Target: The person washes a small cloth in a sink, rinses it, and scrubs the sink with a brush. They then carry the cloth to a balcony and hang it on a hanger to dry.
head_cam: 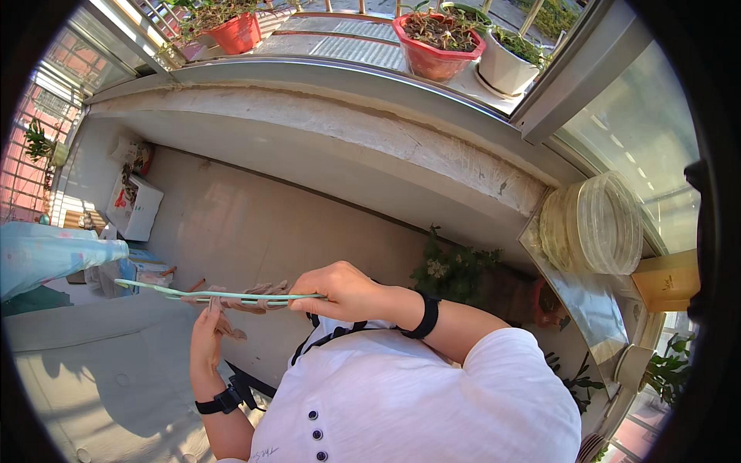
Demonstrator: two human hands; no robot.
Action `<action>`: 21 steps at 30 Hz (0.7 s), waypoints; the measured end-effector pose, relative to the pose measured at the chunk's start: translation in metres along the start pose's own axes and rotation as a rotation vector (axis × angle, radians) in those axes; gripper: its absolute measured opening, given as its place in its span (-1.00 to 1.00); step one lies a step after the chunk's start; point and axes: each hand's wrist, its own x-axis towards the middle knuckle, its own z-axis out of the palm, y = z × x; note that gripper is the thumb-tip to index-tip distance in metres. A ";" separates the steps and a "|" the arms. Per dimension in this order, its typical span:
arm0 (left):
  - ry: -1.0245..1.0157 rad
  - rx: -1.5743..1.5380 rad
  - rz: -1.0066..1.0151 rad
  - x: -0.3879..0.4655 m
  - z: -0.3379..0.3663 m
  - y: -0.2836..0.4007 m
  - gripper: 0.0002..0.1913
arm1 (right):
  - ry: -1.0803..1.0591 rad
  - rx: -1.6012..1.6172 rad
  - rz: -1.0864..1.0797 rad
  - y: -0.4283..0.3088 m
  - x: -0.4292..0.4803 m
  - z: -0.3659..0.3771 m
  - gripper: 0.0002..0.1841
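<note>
A pale green clothes hanger is held out roughly level in front of my white shirt. My right hand is closed around its right end, with the thumb along the bar. Thin pinkish-brown fabric, perhaps hosiery, is wound or bunched along the hanger's bars. My left hand, lower and further left, pinches part of this fabric just beneath the bars, and a loose end hangs beside the fingers. Its fingertips are partly hidden by the cloth. Both wrists wear black straps.
Light blue cloth hangs at the left, near a white box. A padded beige surface lies below left. A leafy plant stands by the wall. Clear round containers sit on a right-hand ledge. Potted plants, including a red pot, line the window.
</note>
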 end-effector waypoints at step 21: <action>0.083 -0.077 0.187 0.031 -0.005 0.005 -0.80 | 0.224 -0.117 -0.097 0.006 -0.030 0.014 -0.81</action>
